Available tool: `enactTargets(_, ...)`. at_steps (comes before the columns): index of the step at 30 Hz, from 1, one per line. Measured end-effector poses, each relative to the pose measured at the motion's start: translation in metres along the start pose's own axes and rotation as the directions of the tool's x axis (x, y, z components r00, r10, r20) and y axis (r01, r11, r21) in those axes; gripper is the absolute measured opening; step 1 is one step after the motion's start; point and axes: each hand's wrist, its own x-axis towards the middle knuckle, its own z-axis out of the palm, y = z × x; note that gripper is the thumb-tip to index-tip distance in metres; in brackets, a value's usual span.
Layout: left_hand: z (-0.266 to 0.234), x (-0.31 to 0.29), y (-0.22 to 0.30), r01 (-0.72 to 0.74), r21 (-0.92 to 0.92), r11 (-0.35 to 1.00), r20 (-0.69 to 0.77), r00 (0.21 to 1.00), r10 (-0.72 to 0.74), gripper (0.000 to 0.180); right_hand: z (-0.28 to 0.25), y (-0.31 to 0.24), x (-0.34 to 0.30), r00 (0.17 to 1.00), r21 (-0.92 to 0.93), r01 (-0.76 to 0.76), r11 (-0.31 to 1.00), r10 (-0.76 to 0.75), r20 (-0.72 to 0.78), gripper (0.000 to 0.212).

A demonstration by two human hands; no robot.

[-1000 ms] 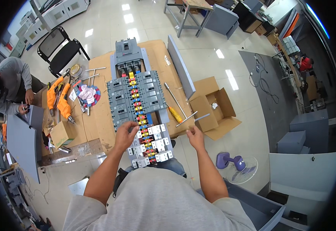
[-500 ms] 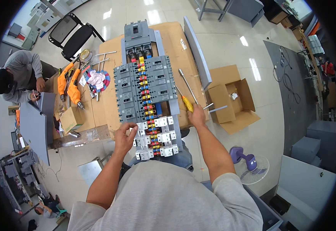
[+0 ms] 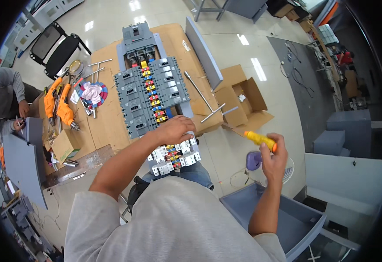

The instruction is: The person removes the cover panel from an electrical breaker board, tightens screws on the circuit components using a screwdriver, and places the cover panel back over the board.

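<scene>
My left hand [image 3: 175, 129] reaches across the breaker assembly, its fingers curled down at the upper right white miniature circuit breaker [image 3: 186, 146]; whatever lies under the fingertips is hidden. Off to the right, past the table edge, my right hand [image 3: 275, 158] grips a screwdriver by its yellow handle [image 3: 261, 139]; its shaft cannot be made out. The assembly carries grey moulded-case breakers [image 3: 134, 102] in two columns, a larger grey breaker [image 3: 137, 38] at the far end and white breakers at the near end. Red, yellow and blue busbar pieces [image 3: 151, 87] run down its middle.
On the table's left lie orange power drills [image 3: 65, 109], a small cardboard box [image 3: 64, 146] and a rose-patterned round item [image 3: 91, 93]. Metal T-handle wrenches [image 3: 199, 92] lie right, near an open carton [image 3: 254, 100]. A grey enclosure [image 3: 261, 209] stands lower right; a co-worker [image 3: 7, 96] sits left.
My left hand has moved right, from the left white breakers across to the right column. My right hand has lifted the screwdriver off the table's right side and drawn it rightward and nearer. The view has shifted.
</scene>
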Motion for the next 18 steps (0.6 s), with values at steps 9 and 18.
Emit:
enactTargets(9,0.026,0.02,-0.014,-0.061,0.167,0.984,0.359,0.933,-0.003,0.035,0.043,-0.091,-0.074,0.963,0.013,0.083,0.996,-0.083,0.256,0.027)
enactTargets(18,0.038,0.019,-0.015,-0.054,0.206,0.977,0.261,0.965,-0.002,0.03,0.089,-0.097,-0.065,0.916,-0.091,0.268,0.959,-0.224,0.333,0.032)
